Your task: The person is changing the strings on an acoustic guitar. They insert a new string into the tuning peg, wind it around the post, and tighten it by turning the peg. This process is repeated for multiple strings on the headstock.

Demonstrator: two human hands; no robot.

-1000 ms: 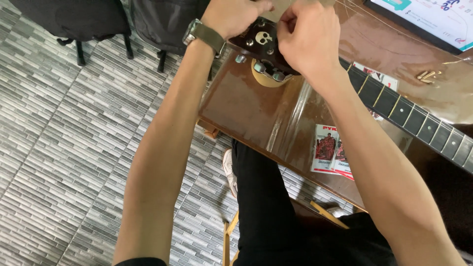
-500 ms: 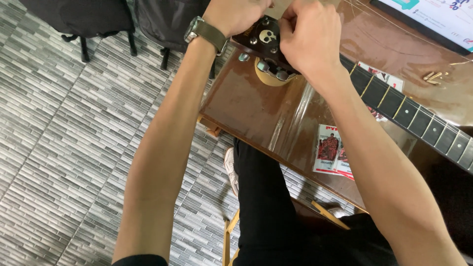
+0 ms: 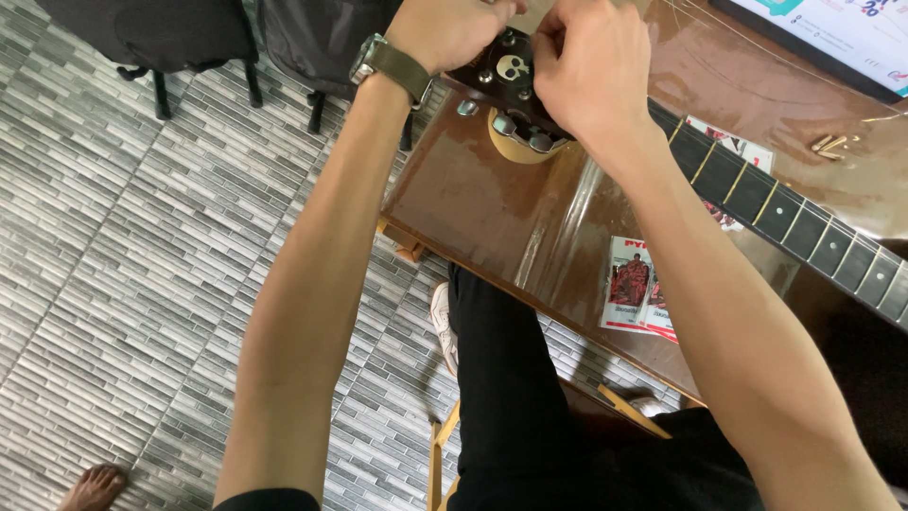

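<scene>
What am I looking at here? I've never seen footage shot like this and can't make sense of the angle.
The camera sits on a person's head and looks down, so both bare arms reach away from you. The left hand, with a wristwatch, and the right hand work together at a dark guitar headstock with metal tuning pegs. The guitar's neck runs off to the right across a glossy brown table. Small printed packets lie on the table. Below are the person's black trousers and a grey tiled floor. What the fingers pinch is hidden.
</scene>
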